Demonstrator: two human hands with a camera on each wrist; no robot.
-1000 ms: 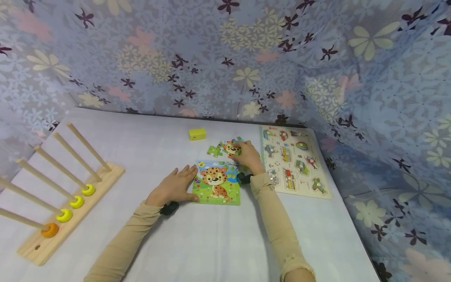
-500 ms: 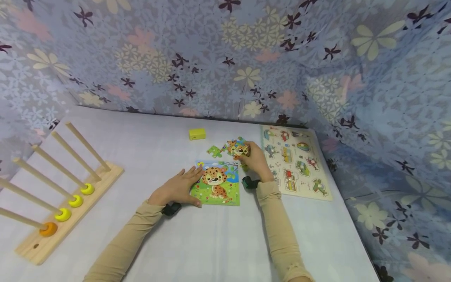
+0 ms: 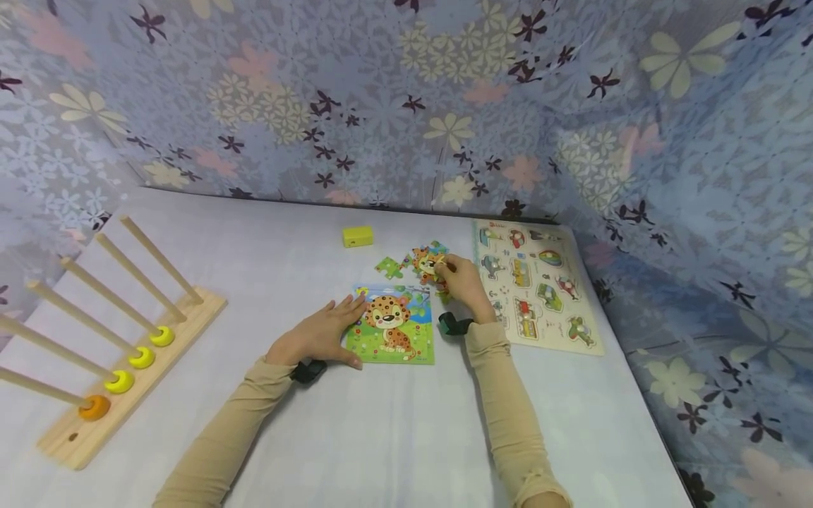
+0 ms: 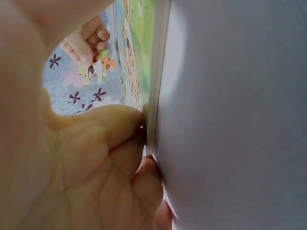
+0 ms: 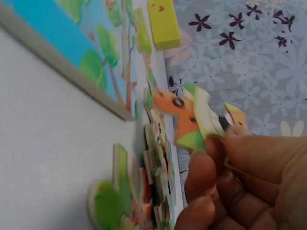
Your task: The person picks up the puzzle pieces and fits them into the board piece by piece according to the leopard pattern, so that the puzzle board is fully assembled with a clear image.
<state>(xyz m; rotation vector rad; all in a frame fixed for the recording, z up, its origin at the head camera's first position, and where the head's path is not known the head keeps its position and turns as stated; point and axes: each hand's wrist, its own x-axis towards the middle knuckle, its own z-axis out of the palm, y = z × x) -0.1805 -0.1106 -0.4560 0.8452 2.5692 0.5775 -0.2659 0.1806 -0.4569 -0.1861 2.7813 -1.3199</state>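
Sleeves [image 3: 216,437] of beige cloth come in at the near edge, over a pale worktop [image 3: 356,437]. Off to the left stands a wooden peg rack [image 3: 149,375], with an orange ring [image 3: 94,408] at the foot of one peg and yellow rings [image 3: 141,358] on three others. The two hands are apart. The left hand [image 3: 320,335] rests with fingers extended at the left edge of a leopard picture board [image 3: 396,346]; only the left wrist view shows the fingertips against the board's pale, thick edge. Just beyond, the right hand [image 3: 464,282] pinches a puzzle piece [image 5: 192,120] between thumb and fingers. From the head this piece blends into the loose pieces [image 3: 424,262] behind the board, while the right wrist view shows it held up clear of them, orange, cream and green. A green piece [image 3: 389,267] lies at their left. To the right lies a cream board [image 3: 551,330] of vehicle pictures. Farther off sits a yellow block [image 3: 358,236], and behind everything hangs a floral curtain [image 3: 381,106].
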